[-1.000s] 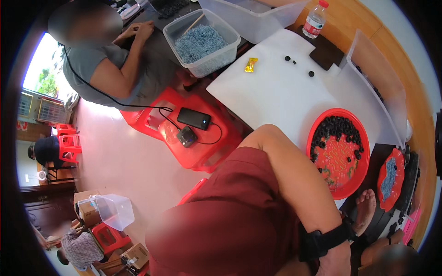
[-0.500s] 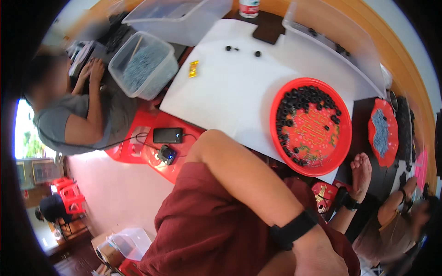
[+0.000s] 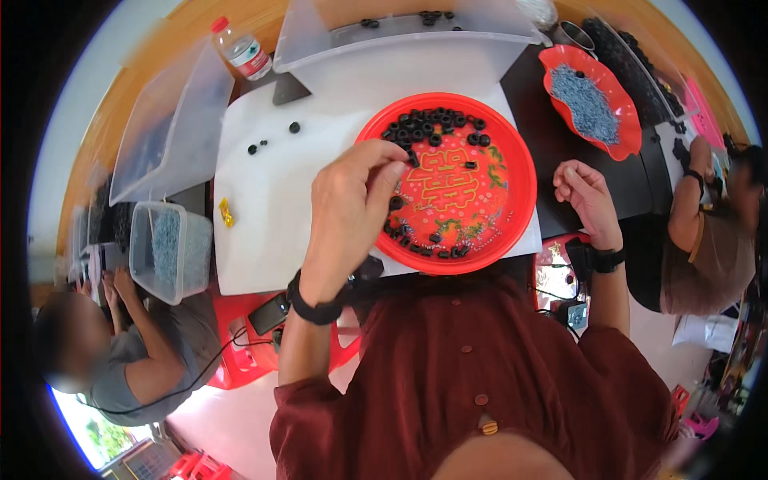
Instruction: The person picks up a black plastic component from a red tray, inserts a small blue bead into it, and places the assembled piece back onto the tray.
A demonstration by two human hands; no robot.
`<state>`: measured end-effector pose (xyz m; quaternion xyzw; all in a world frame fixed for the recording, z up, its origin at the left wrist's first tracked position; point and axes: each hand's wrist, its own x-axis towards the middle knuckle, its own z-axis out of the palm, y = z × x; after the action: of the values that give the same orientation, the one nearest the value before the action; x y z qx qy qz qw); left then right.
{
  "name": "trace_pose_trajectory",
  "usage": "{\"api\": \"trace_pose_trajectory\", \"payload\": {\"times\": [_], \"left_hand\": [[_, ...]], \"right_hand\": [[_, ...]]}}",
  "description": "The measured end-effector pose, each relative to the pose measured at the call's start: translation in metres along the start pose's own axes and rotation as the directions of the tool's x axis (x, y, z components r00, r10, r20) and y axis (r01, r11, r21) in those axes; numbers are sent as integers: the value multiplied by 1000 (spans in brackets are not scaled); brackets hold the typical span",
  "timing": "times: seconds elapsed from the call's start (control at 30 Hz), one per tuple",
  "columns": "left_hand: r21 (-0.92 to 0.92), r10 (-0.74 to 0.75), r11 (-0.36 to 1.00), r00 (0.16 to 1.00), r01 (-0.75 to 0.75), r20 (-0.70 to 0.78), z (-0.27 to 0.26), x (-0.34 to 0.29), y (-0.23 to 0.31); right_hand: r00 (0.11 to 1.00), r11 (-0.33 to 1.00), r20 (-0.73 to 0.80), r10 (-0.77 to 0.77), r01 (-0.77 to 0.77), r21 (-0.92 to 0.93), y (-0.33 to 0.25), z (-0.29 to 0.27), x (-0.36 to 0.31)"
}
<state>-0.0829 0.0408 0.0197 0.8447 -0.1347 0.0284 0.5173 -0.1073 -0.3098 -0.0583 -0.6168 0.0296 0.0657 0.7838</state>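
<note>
A round red tray (image 3: 524, 210) with a printed floor stands in front of me. Small black ring-shaped parts (image 3: 436, 122) crowd its far side, and more lie along its near left edge. My left hand (image 3: 346, 204) reaches over the tray's left rim, thumb and forefinger pinching a small black cylindrical part (image 3: 413, 158). To the right of the tray, above the dark table, is my right hand (image 3: 588, 194). Its fingers are curled in, and whatever they may hold is hidden. Beyond that hand sits a wavy-edged red dish (image 3: 628, 120) of small grey-blue pieces (image 3: 582, 104).
Clear plastic bins (image 3: 408, 48) line the far side, beside a water bottle (image 3: 242, 52). On the white board (image 3: 264, 208) lie a yellow wrapper (image 3: 226, 213) and a few black parts (image 3: 294, 127). A phone (image 3: 269, 314) rests on a red stool. People sit at left and right.
My left hand has risen from low beside my lap to over the red tray and now pinches a black part. The view has swung round; my right hand stays beside the tray.
</note>
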Motion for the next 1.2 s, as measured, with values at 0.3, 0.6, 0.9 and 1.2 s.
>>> {"api": "trace_pose_trajectory", "payload": {"times": [0.3, 0.6, 0.9, 1.2], "left_hand": [[461, 267, 817, 935, -348, 234, 23, 29, -30], [543, 159, 790, 951, -283, 265, 22, 28, -30], [587, 169, 766, 964, -261, 208, 18, 22, -26], [-351, -214, 914, 977, 205, 13, -3, -7, -28]], "right_hand": [[999, 998, -13, -35, 35, -53, 1, 4, -8], [997, 941, -27, 68, -73, -329, -31, 31, -11], [910, 543, 365, -195, 410, -733, -66, 95, 4], [817, 6, 552, -166, 561, -828, -35, 164, 55]]}}
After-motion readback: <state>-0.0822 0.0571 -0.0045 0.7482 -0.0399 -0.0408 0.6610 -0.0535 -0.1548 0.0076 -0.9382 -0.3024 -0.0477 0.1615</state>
